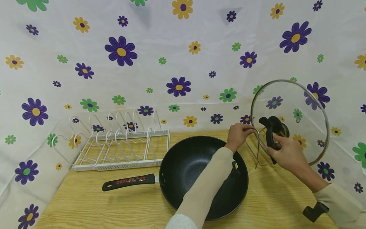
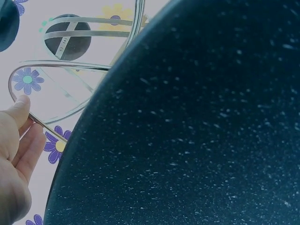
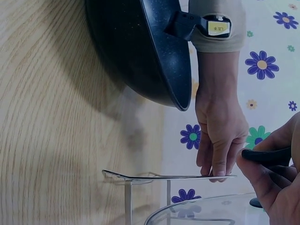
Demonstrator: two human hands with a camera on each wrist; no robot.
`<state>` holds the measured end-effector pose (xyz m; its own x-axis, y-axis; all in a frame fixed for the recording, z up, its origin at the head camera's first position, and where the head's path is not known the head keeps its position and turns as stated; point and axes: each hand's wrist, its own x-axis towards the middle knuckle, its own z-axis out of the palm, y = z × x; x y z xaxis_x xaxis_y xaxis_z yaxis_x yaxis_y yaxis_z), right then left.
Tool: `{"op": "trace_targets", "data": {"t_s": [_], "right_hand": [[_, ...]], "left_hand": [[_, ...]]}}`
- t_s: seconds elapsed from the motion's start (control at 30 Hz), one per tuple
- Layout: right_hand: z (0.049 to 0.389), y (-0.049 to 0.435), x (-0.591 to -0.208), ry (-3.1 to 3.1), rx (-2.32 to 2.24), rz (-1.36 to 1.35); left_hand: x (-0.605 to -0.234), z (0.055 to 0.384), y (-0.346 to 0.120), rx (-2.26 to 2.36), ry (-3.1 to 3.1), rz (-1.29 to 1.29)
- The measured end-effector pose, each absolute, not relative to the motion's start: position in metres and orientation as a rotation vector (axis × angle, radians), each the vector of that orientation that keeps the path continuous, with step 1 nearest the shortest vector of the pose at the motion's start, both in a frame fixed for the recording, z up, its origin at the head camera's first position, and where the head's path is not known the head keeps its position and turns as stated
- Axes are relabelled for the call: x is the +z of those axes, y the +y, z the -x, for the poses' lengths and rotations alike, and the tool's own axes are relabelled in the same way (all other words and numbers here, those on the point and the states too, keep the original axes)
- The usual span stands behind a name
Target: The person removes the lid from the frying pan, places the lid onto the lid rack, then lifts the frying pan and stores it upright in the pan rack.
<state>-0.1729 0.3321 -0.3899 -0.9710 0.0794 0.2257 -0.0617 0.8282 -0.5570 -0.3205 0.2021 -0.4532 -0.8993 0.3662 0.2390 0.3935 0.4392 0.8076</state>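
My left hand [image 1: 238,135] reaches across the wok and pinches the top of a metal wire lid stand [image 1: 258,149] between thumb and fingers. In the left wrist view, the thumb and fingertips close on the stand's curved wire [image 2: 47,127]. With my right hand [image 1: 290,154] I grip the black handle [image 1: 269,133] of a large glass lid [image 1: 310,130] with a metal rim. The lid is upright at the stand, its handle facing left. The black wok [image 1: 183,156] sits beneath my left forearm, which hides part of its inside.
A white wire dish rack [image 1: 128,164] stands at the back left of the wooden table [image 1: 85,203]. The wok's long handle [image 1: 128,183] points left in front of it. Behind everything hangs a flowered cloth [image 1: 154,38].
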Motion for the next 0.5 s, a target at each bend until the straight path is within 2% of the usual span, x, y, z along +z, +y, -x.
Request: {"op": "trace_targets", "data": {"t_s": [0.5], "right_hand": [[0.1768, 0.3362, -0.3983, -2.78, 0.856, 0.021]], "left_hand": [[-0.4545, 0.3206, 0.203, -1.529, -2.635, 0.688]]}}
